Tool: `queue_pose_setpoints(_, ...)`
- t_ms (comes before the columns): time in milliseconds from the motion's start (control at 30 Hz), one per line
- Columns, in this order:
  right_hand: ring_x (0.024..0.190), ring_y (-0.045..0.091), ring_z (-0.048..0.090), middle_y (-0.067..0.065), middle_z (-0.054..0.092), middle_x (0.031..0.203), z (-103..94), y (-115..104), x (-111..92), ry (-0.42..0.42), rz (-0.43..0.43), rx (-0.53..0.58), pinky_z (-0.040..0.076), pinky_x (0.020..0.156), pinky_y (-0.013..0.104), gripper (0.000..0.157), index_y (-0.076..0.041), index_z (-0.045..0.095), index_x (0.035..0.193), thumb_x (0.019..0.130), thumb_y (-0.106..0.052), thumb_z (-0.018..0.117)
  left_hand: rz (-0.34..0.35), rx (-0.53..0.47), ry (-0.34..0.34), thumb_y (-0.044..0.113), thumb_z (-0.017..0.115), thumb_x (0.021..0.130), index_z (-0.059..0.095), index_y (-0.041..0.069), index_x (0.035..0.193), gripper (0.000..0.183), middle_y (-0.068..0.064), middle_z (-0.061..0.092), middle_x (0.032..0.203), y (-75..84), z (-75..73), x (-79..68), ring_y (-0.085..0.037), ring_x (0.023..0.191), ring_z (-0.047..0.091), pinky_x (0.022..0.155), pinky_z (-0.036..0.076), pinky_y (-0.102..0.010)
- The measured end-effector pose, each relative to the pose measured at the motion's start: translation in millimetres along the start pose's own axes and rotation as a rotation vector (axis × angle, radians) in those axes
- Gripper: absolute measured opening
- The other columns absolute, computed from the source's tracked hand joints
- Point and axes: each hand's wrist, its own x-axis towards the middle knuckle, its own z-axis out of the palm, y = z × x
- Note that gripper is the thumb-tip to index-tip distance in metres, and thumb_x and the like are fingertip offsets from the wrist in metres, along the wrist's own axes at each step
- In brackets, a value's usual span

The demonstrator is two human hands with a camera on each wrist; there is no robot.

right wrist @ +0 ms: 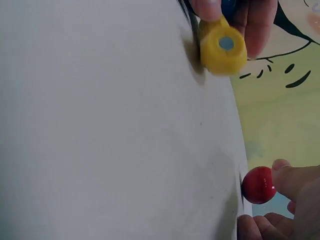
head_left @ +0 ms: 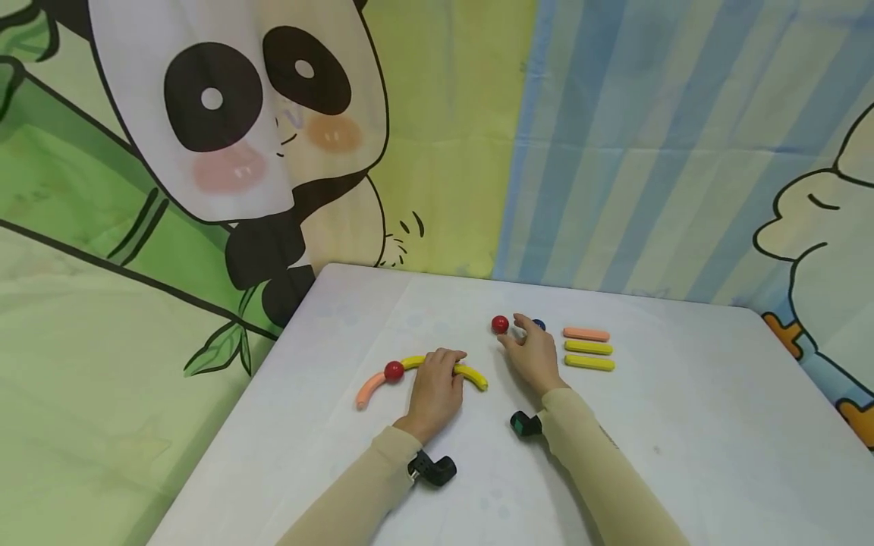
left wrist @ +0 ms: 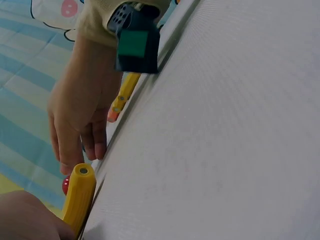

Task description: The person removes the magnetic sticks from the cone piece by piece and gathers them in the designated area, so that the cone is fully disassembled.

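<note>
An arched chain lies at the table's left: a salmon curved rod (head_left: 369, 391), a red ball (head_left: 394, 371), a yellow curved rod (head_left: 413, 362) and another yellow curved rod (head_left: 473, 377) with a metal disc in its end. My left hand (head_left: 437, 387) covers the chain's middle, holding the right-hand yellow rod with the thumb against it. A blue ball (right wrist: 228, 6) shows partly between thumb and fingers there. My right hand (head_left: 532, 353) reaches around a second red ball (head_left: 500, 324), thumb and forefinger spread on either side of it.
Behind my right hand another blue ball (head_left: 539, 324) is partly hidden. To its right lie a salmon straight rod (head_left: 586, 334) and two yellow straight rods (head_left: 589, 348). A printed curtain (head_left: 451, 136) hangs behind the white table (head_left: 683, 455).
</note>
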Motion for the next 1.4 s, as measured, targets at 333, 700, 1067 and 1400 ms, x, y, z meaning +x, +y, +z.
queue_pose_setpoints(333,0.077,0.011,0.061,-0.001,0.071,0.102,-1.1,-3.7,-54.7,0.013,-0.110,0.028,0.049,0.068,0.029,0.025,-0.011,0.069,0.115,0.092,-0.021,0.068,0.035,-0.149,-0.035,0.005,0.061,0.093,0.058,0.012,0.125,0.033,-0.002,0.057,0.119,1.4,-0.2,-0.9,-0.017,0.114,0.054,0.100,0.046,-0.035)
queue_pose_setpoints(700,0.074,0.013,0.051,-0.002,0.064,0.090,10.2,-8.5,-88.8,0.038,-0.184,-0.064,0.043,0.067,0.031,0.028,-0.012,0.072,0.106,0.081,-0.021,0.081,0.064,-0.189,-0.049,0.005,0.062,0.092,0.058,0.012,0.125,0.034,-0.001,0.056,0.120,5.4,-0.5,-2.7,-0.016,0.116,0.053,0.100,0.046,-0.035)
queue_pose_setpoints(1067,0.076,0.018,0.056,0.001,0.065,0.084,4.7,-5.0,-87.5,0.134,-0.112,-0.125,0.045,0.070,0.035,0.023,-0.008,0.075,0.098,0.081,-0.022,0.080,0.063,-0.161,-0.007,0.010,0.069,0.089,0.062,0.011,0.117,0.029,-0.002,0.058,0.117,6.9,-3.1,0.8,-0.019,0.114,0.054,0.099,0.046,-0.035)
queue_pose_setpoints(1400,0.080,0.020,0.055,0.004,0.064,0.090,-4.2,4.3,-85.5,0.148,-0.049,-0.117,0.043,0.074,0.036,0.019,-0.008,0.074,0.102,0.085,-0.017,0.076,0.016,-0.160,-0.036,0.012,0.067,0.091,0.063,0.012,0.118,0.027,-0.001,0.058,0.117,5.3,-1.8,0.4,-0.017,0.115,0.052,0.100,0.046,-0.034)
